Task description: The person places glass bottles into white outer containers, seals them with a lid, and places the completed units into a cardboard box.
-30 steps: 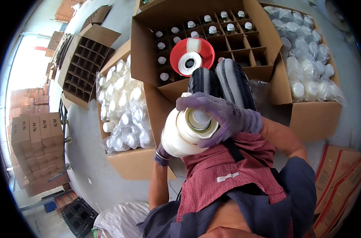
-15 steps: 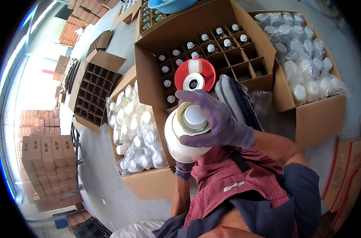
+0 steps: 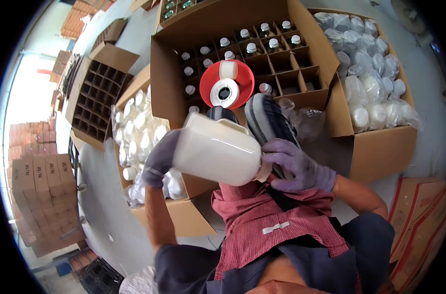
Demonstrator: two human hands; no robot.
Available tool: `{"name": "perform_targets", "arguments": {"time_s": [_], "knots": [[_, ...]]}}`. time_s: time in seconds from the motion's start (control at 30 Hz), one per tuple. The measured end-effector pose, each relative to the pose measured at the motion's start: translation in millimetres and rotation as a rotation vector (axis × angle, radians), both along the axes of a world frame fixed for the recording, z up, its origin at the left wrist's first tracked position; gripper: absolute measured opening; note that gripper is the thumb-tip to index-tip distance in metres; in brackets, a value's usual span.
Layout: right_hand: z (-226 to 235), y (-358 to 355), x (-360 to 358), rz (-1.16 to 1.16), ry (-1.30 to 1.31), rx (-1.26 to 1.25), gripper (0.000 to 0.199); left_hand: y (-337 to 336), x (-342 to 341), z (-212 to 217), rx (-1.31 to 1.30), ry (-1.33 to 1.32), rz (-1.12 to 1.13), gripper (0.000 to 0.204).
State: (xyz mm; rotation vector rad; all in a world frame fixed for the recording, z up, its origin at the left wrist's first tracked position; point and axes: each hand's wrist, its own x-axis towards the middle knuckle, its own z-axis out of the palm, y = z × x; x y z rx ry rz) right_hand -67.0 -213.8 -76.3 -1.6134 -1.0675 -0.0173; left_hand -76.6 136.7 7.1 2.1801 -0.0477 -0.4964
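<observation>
A milky-white plastic jug (image 3: 218,152) with a moulded handle lies on its side between my two gloved hands, over my lap. My left hand (image 3: 161,159), in a purple glove, is wrapped round its base end. At the neck end my right hand (image 3: 301,164), in a matching glove, has its fingers round the jug; they hide most of the mouth. Just beyond the jug, a red bowl (image 3: 207,83) holds a white ring-shaped roll (image 3: 218,98) and a small white cylindrical piece (image 3: 228,70). My shoes (image 3: 269,115) are beside the bowl.
A divided carton (image 3: 159,68) ahead holds several white-capped bottles (image 3: 251,48). Open boxes of bagged white containers stand at left (image 3: 191,215) and right (image 3: 382,152). Farther left are an open divided carton (image 3: 98,93) and stacked cartons (image 3: 41,191). Flat cardboard (image 3: 414,215) leans at right.
The jug has tipped from mouth-up onto its side, its mouth now toward my right. My left hand has come up to its base, and my right hand has moved down and right along with the neck.
</observation>
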Motion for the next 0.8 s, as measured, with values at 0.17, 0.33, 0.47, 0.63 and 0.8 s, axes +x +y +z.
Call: {"name": "perform_targets", "arguments": {"time_s": [0.17, 0.33, 0.47, 0.63, 0.8], "knots": [[1.4, 26.4, 102.0, -0.265, 0.007, -0.079, 0.023, -126.2, 18.8, -31.9, 0.615, -0.077, -0.584, 0.066], [-100.6, 114.6, 218.6, -0.113, -0.608, -0.547, 0.04, -115.7, 37.7, -41.2, 0.335, 0.101, -0.483, 0.053], [-141.7, 146.5, 250.8, 0.222, -0.928, -0.697, 0.04, -105.9, 27.7, -57.2, 0.257, -0.042, -0.383, 0.045], [-124.5, 179.7, 239.6, 0.075, -0.19, -0.716, 0.036, -100.3, 24.6, -56.1, 0.099, -0.368, 0.092, 0.015], [-25.3, 142.2, 191.6, -0.208, 0.42, 0.082, 0.047, -64.6, 55.7, -64.3, -0.541, -0.513, 0.722, 0.035]]}}
